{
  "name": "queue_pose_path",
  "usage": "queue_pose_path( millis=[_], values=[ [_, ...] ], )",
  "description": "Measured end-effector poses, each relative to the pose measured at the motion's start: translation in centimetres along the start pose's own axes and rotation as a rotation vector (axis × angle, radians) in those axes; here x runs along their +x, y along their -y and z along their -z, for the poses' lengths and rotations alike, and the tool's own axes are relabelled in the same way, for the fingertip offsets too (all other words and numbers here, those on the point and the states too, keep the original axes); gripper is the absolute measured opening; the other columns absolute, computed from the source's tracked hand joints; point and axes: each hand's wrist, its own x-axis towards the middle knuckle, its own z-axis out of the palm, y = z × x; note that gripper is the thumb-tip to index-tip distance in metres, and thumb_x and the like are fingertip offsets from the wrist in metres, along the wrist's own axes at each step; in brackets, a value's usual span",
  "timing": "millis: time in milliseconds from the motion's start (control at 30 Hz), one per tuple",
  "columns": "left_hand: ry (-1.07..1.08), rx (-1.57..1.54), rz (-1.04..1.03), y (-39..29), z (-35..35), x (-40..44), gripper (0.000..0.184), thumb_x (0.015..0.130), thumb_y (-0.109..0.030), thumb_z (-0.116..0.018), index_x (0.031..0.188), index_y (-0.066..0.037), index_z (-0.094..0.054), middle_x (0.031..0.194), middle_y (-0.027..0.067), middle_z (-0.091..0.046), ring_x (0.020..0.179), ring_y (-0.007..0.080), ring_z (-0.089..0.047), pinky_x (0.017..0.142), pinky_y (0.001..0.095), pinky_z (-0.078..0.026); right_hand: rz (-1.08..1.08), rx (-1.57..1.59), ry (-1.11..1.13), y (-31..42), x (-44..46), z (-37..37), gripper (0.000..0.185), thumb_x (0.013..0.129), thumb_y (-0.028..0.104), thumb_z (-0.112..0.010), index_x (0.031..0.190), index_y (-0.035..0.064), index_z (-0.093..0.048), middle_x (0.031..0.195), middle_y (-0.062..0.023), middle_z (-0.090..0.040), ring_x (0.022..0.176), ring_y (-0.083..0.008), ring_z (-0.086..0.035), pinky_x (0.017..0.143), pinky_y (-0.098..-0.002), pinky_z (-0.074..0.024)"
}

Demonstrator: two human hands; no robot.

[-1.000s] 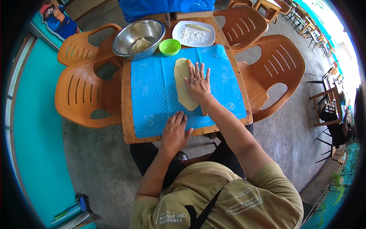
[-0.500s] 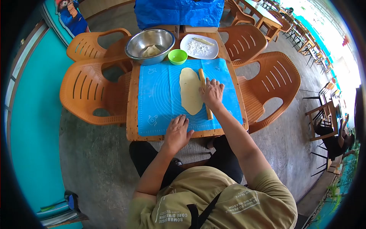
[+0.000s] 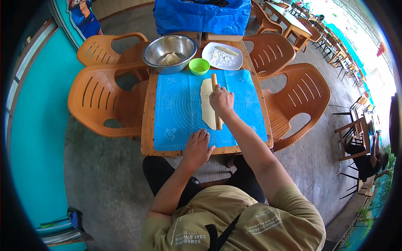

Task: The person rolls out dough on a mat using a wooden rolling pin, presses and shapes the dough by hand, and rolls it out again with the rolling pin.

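Observation:
A long, flat sheet of dough (image 3: 206,104) lies on the blue pastry mat (image 3: 173,113), slightly right of its middle. The wooden rolling pin (image 3: 219,122) rests lengthwise on the dough's right part and hides that edge. My right hand (image 3: 222,101) is on the middle of the pin, palm down, with its fingers over it. At the mat's near edge my left hand (image 3: 197,146) lies flat, holding nothing, its fingertips close to the dough's lower end and its thumb out to the right.
Behind the mat stand a steel bowl (image 3: 153,62) holding a lump of dough, a green bowl (image 3: 199,66), and a white plate (image 3: 238,62) with flour and a pale strip. A blue bag (image 3: 201,19) is beyond them. Orange chairs (image 3: 98,98) flank the wooden table (image 3: 147,138).
My right hand and the rolling pin have moved left, from beside the dough's right edge onto the dough. The left hand stays at the near edge. The view has shifted slightly.

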Motion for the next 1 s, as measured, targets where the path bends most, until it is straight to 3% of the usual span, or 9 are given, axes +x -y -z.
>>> queue_pose_path(
  millis=[133,200,233,300,400,800,933,967,1000],
  values=[
    [0.020,-0.031,0.028,-0.2,0.2,-0.1,0.058,0.093,-0.033,-0.078,0.131,0.008,-0.064,0.141,0.0220,-0.060,0.136,0.0350,-0.054,0.117,0.0470,-0.043,-0.023,-0.035,0.141,1.5,1.2,-0.7,0.057,0.099,0.029,-0.057,0.147,-0.0030,-0.055,0.123,-0.0151,-0.070,0.120,-0.0324,-0.064,0.106,-0.0524,-0.0394],
    [0.008,-0.011,0.024,-0.1,0.0,-0.1,0.059,0.093,-0.034,-0.078,0.132,0.008,-0.063,0.141,0.0216,-0.060,0.136,0.0350,-0.054,0.117,0.0469,-0.043,0.014,-0.041,0.114,2.0,1.4,-1.0,0.066,0.104,0.034,-0.052,0.156,-0.0050,-0.046,0.153,-0.0208,-0.053,0.147,-0.0355,-0.046,0.122,-0.0523,-0.0290],
    [0.007,-0.009,0.024,0.0,0.0,-0.1,0.059,0.094,-0.034,-0.077,0.132,0.008,-0.063,0.142,0.0217,-0.059,0.137,0.0353,-0.053,0.118,0.0472,-0.043,0.011,-0.041,0.121,2.2,1.4,-1.4,0.066,0.104,0.034,-0.052,0.156,-0.0050,-0.046,0.153,-0.0208,-0.053,0.147,-0.0355,-0.046,0.122,-0.0523,-0.0290],
    [0.017,-0.016,0.023,-0.2,-0.1,0.0,0.059,0.094,-0.034,-0.077,0.133,0.008,-0.063,0.142,0.0218,-0.059,0.137,0.0356,-0.053,0.118,0.0475,-0.042,0.081,-0.027,0.162,2.2,1.6,-2.2,0.077,0.108,0.040,-0.045,0.166,-0.0070,-0.025,0.175,-0.0230,-0.023,0.164,-0.0383,-0.015,0.133,-0.0535,-0.0073],
    [0.063,-0.020,0.040,-0.2,0.2,0.3,0.059,0.096,-0.035,-0.075,0.135,0.008,-0.062,0.143,0.0224,-0.059,0.138,0.0362,-0.052,0.119,0.0484,-0.041,0.116,-0.060,0.203,1.2,1.1,-3.0,0.083,0.110,0.048,-0.040,0.168,-0.0072,-0.018,0.179,-0.0218,-0.010,0.167,-0.0374,0.000,0.134,-0.0544,0.0024],
    [0.050,-0.010,0.018,0.0,0.1,0.0,0.060,0.096,-0.035,-0.074,0.136,0.008,-0.063,0.144,0.0222,-0.059,0.140,0.0361,-0.051,0.120,0.0487,-0.040,-0.045,-0.101,0.379,-3.8,3.3,-0.2,0.075,0.113,0.052,-0.027,0.171,0.0053,-0.019,0.180,-0.0133,-0.015,0.166,-0.0395,0.001,0.132,-0.0588,0.0074],
    [0.020,-0.017,0.022,0.1,0.0,-0.1,0.061,0.096,-0.036,-0.075,0.135,0.008,-0.064,0.145,0.0226,-0.059,0.141,0.0363,-0.052,0.121,0.0490,-0.040,-0.145,-0.028,0.292,-5.7,2.9,0.4,0.072,0.113,0.051,-0.026,0.168,0.0051,-0.032,0.177,-0.0194,-0.023,0.165,-0.0401,-0.010,0.131,-0.0598,0.0070],
    [0.014,-0.026,0.021,0.1,-0.1,-0.2,0.061,0.096,-0.037,-0.075,0.135,0.008,-0.064,0.145,0.0227,-0.059,0.141,0.0365,-0.052,0.121,0.0491,-0.040,-0.139,-0.065,0.141,-6.0,2.7,-0.2,0.071,0.112,0.052,-0.034,0.166,0.0063,-0.037,0.163,-0.0237,-0.043,0.156,-0.0394,-0.033,0.130,-0.0607,-0.0105],
    [0.013,-0.025,0.027,0.1,-0.1,-0.2,0.061,0.096,-0.037,-0.075,0.135,0.008,-0.064,0.145,0.0227,-0.059,0.141,0.0365,-0.052,0.121,0.0491,-0.040,-0.134,-0.064,0.144,-5.7,2.5,0.4,0.071,0.112,0.052,-0.034,0.166,0.0063,-0.037,0.163,-0.0237,-0.043,0.156,-0.0394,-0.033,0.130,-0.0607,-0.0105]
  ],
)
